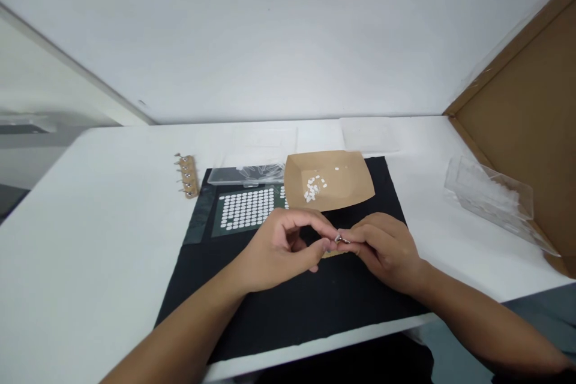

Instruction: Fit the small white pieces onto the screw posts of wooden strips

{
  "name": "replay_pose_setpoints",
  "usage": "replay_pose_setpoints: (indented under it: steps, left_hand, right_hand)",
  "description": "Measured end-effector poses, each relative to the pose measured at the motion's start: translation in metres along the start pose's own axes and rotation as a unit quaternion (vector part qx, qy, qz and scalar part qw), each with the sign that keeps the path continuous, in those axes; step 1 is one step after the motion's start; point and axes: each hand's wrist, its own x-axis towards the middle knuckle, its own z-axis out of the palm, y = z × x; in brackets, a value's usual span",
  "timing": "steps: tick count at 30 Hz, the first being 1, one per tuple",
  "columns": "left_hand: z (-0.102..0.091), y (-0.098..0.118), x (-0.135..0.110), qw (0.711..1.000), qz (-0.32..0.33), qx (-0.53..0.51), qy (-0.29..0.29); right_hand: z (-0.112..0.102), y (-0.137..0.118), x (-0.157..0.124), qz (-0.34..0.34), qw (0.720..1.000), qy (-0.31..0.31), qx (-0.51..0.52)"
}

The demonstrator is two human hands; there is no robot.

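Over the black mat (270,318), my two hands meet fingertip to fingertip. A small shiny metal piece (344,240) lies between them, its exact kind too small to tell. My left hand (288,249) pinches at its left end with thumb and index finger, the other fingers curled. From the other side, my right hand (387,249) grips it between thumb and fingers. Just beneath the fingertips a tan strip (333,253) shows in part, mostly hidden by the hands. Behind them stands a brown paper tray (355,183) with several small white oval pieces (311,191) in it.
Rows of white ovals cover a dark green sheet (216,225) at the mat's left. Behind it lies a clear case (225,176) with clear slivers. Further left, a tan strip (191,183) carries several metal clips. A clear box (490,192) leans by a cardboard box (531,114) at right.
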Motion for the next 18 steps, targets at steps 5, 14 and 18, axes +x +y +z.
replay_pose_setpoints:
  steps: [5,14,18]
  left_hand:
    - [0.0024,0.0000,0.0008,1.000,-0.015,0.014,0.024]
    - [0.0057,0.0039,0.0043,0.998,-0.053,-0.026,0.024]
    - [0.0046,0.0051,0.0035,0.998,-0.062,-0.031,0.012]
  right_hand:
    - [-0.0002,0.0008,0.0021,-0.024,0.999,0.001,-0.029]
    - [-0.0007,0.0010,0.0027,-0.034,0.999,-0.005,-0.031]
    - [-0.0012,0.0007,0.0029,-0.022,1.000,0.001,-0.014]
